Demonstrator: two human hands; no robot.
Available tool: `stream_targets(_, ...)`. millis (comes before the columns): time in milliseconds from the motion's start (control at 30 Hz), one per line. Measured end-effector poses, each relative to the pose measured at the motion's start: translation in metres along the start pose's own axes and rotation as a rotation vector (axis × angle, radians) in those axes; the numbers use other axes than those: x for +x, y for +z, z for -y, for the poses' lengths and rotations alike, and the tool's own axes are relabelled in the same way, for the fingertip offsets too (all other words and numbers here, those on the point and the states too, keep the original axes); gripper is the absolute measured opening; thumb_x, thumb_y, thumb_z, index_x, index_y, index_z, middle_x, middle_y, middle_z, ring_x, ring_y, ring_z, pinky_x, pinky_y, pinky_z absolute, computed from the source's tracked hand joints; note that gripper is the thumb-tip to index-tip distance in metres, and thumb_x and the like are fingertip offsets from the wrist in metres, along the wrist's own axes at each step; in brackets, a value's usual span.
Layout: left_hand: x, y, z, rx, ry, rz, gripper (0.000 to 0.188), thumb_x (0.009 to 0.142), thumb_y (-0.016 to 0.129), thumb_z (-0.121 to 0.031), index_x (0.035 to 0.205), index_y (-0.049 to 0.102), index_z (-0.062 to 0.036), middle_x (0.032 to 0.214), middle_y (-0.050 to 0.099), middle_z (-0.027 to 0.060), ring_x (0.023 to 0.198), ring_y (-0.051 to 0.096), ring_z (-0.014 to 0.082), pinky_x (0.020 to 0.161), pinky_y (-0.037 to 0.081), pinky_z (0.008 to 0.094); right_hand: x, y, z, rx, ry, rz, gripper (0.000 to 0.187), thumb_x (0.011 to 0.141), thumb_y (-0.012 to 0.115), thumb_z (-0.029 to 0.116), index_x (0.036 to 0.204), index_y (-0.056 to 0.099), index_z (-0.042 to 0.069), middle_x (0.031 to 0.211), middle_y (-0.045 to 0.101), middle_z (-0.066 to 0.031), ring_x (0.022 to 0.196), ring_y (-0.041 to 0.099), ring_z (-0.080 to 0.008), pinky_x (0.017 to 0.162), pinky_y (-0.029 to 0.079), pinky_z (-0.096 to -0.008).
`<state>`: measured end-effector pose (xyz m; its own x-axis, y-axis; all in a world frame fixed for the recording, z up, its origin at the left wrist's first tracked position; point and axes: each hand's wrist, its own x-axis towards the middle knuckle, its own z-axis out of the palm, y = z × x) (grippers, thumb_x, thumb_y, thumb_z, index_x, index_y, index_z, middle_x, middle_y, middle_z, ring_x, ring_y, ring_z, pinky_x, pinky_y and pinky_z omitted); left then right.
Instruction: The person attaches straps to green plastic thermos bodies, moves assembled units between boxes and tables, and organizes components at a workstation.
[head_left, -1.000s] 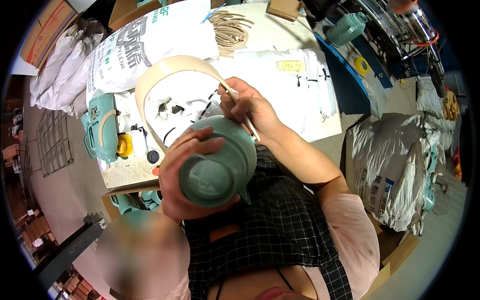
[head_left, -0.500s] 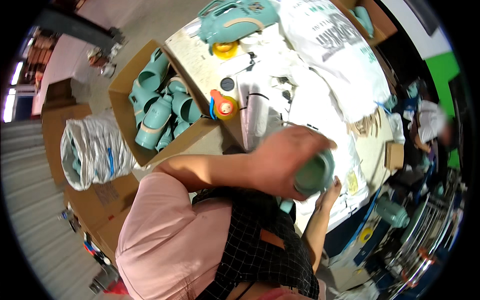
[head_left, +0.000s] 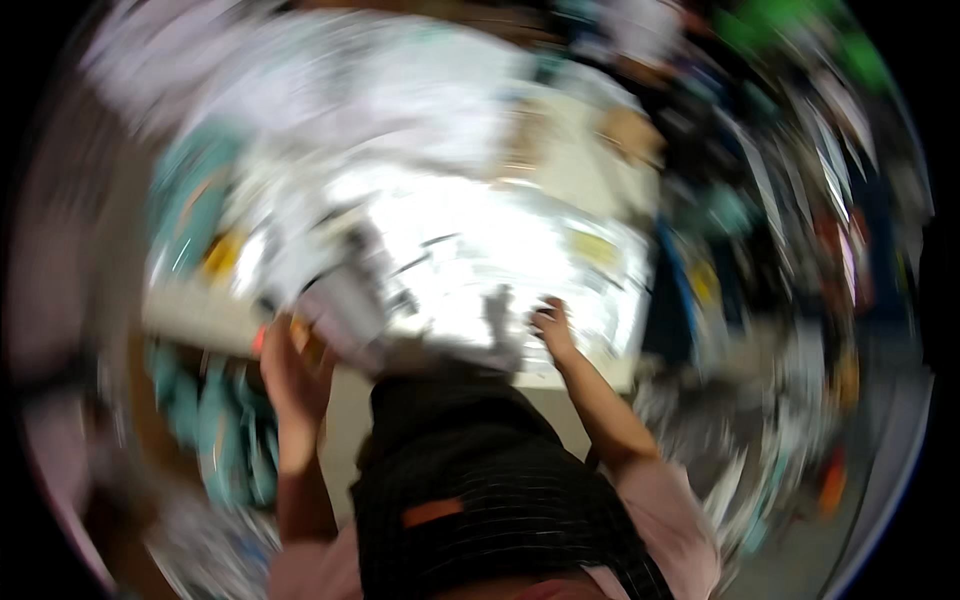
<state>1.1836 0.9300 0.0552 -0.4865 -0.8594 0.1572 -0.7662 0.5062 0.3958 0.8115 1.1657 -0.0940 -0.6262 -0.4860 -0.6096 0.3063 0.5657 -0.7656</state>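
Motion blur smears much of the head view. My left hand [head_left: 292, 372] is closed around an orange tape dispenser [head_left: 312, 347] at the table's front left edge; parts of it show on both sides of the fingers. My right hand [head_left: 553, 328] hovers at the front of the table, fingers loosely bent and apart, holding nothing I can make out. Beneath and beyond it spread shiny clear and white plastic bags [head_left: 480, 235]. A rolled pale plastic bundle [head_left: 345, 312] lies beside my left hand. At the far left lies a large teal jug [head_left: 195, 195], with a yellow tape roll [head_left: 222, 256] near it.
Below the table's left edge, a cardboard box holds several teal jugs [head_left: 222, 430]. A big white sack [head_left: 360, 85] covers the back of the table [head_left: 590, 135]. Blurred racks and goods crowd the right side, with a brown carton [head_left: 632, 135] at the back right.
The view has swung to the right. The teal jug has left my hands. My left hand has gone to the tape dispenser, and my right hand is over the plastic.
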Motion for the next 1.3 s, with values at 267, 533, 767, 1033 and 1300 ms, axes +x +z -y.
stream_targets(267, 0.022, 0.105, -0.166, -0.227, 0.26, 0.696, 0.062, 0.078, 0.078, -0.023, 0.128, 0.05, 0.0013, 0.121, 0.058, 0.0245, 0.113, 0.055, 0.0437, 0.094, 0.045, 0.0494, 0.125, -0.296, 0.014, -0.193, -0.564, -0.943, 0.038, 0.081, 0.07, 0.01, 0.116, 0.059, -0.002, 0.109, 0.064, -0.0159, 0.097, 0.065, -0.0255, 0.087, 0.051, -0.0352)
stream_targets(533, 0.045, 0.147, -0.221, -0.066, 0.298, 0.738, 0.054, 0.081, 0.078, -0.027, 0.123, 0.056, -0.0013, 0.113, 0.062, 0.0214, 0.106, 0.059, 0.0407, 0.09, 0.049, 0.0477, 0.273, -0.513, 0.095, -1.219, -0.181, -0.969, 0.061, 0.088, 0.067, 0.037, 0.139, 0.047, 0.009, 0.122, 0.062, -0.0227, 0.115, 0.059, -0.0366, 0.097, 0.046, -0.0479)
stream_targets(767, 0.101, 0.196, -0.259, 0.029, 0.062, 0.872, 0.05, 0.079, 0.077, -0.019, 0.123, 0.057, -0.0043, 0.115, 0.061, 0.0182, 0.11, 0.057, 0.0385, 0.095, 0.046, 0.0464, 0.308, -0.581, 0.147, -0.771, -0.126, -1.125, 0.079, 0.085, 0.074, 0.045, 0.147, 0.038, 0.014, 0.116, 0.066, -0.0232, 0.111, 0.064, -0.0393, 0.087, 0.053, -0.0485)
stream_targets(1033, 0.116, 0.276, -0.353, -0.19, 0.35, 1.048, 0.049, 0.08, 0.076, -0.02, 0.122, 0.057, -0.0031, 0.118, 0.062, 0.0184, 0.113, 0.058, 0.0381, 0.096, 0.046, 0.0466, 0.2, -0.479, 0.091, -0.606, -0.795, -1.296, 0.031, 0.078, 0.085, 0.022, 0.092, 0.066, 0.001, 0.11, 0.069, -0.0179, 0.106, 0.065, -0.0355, 0.091, 0.051, -0.0416)
stream_targets(1300, 0.136, 0.292, -0.45, -0.693, 0.928, 0.359, 0.086, 0.075, 0.082, -0.037, 0.142, 0.04, -0.0037, 0.149, 0.045, 0.0197, 0.143, 0.038, 0.0359, 0.119, 0.024, 0.0534, 0.026, -0.312, 0.149, -0.885, -1.064, -0.66, 0.034, 0.079, 0.08, 0.036, 0.085, 0.061, 0.009, 0.127, 0.065, -0.0195, 0.107, 0.06, -0.0423, 0.091, 0.048, -0.0474)
